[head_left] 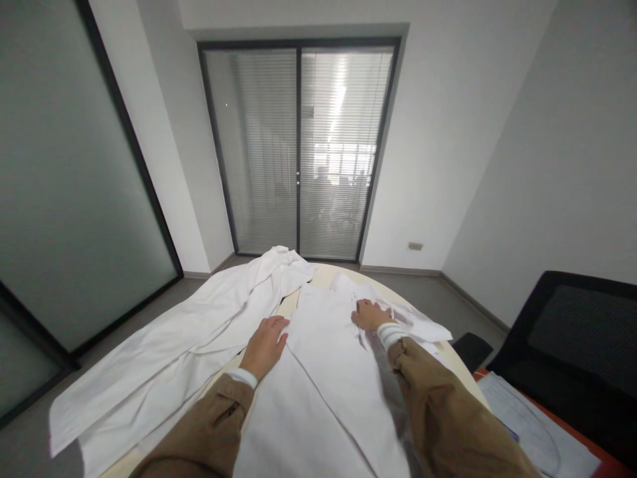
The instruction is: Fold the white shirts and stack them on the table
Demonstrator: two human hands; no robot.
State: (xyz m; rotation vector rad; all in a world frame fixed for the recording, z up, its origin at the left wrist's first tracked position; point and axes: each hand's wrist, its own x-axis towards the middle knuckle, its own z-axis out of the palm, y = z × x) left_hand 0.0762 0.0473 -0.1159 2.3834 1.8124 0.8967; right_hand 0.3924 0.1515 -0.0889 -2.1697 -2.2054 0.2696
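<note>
Head cam: white garment [323, 372] is lying lengthwise away from wearer on table [322, 274], betw. both hands; L hand [265, 345] is resting at its L edge, thumb apart from fingers; R hand [371, 314], slightly farther out, is touching its far R side, fingers bent, grip unclear.

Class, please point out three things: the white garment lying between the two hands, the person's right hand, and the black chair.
White garment [331, 372]: head view, on its flat middle.
Right hand [369, 317]: head view, on its back.
Black chair [577, 345]: head view, on its backrest.
</note>
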